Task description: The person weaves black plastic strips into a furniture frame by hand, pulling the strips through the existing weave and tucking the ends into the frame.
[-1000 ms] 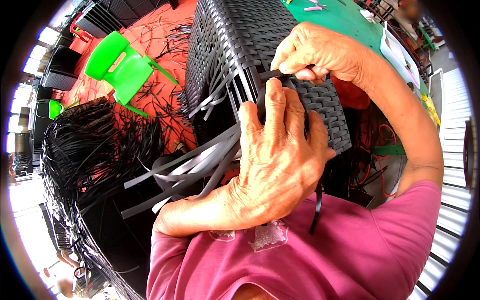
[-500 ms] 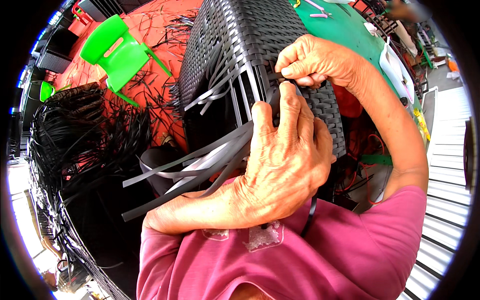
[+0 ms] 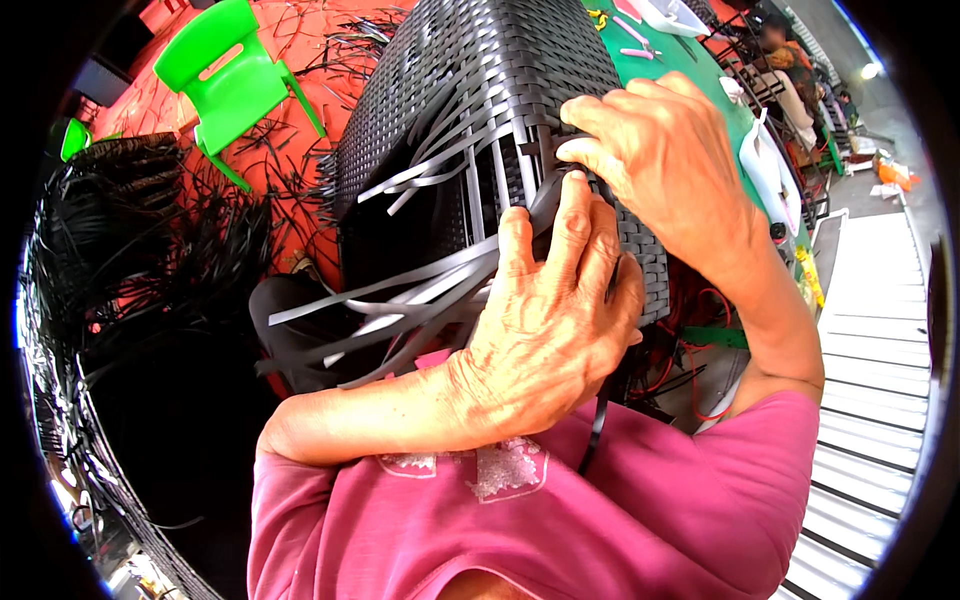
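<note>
A dark woven furniture piece [image 3: 470, 70] made of flat plastic strips stands in front of me, its corner facing me. Loose grey and black strips [image 3: 400, 285] fan out to the left from beneath my left hand. That hand [image 3: 555, 300] lies over the corner with fingers stretched, fingertips pressing on the strips and weave. Beside it, my right hand [image 3: 655, 160] is bent over the edge of the weave, thumb and forefinger tips apart, with no strip visible between them. Shorter strip ends [image 3: 425, 180] stick out over a dark opening in the piece's left side.
A green plastic chair [image 3: 230, 75] stands on the red floor [image 3: 300, 110], among scattered strips. At left is a big heap of black strips [image 3: 130, 230]. Pink-handled pliers [image 3: 637, 50] and a white container [image 3: 770, 170] are on the green surface. Another person [image 3: 785, 70] sits far right.
My right thumb and forefinger have parted from their pinch on a dark strip at the corner, and that hand is raised slightly. My left hand stays pressed on the strips.
</note>
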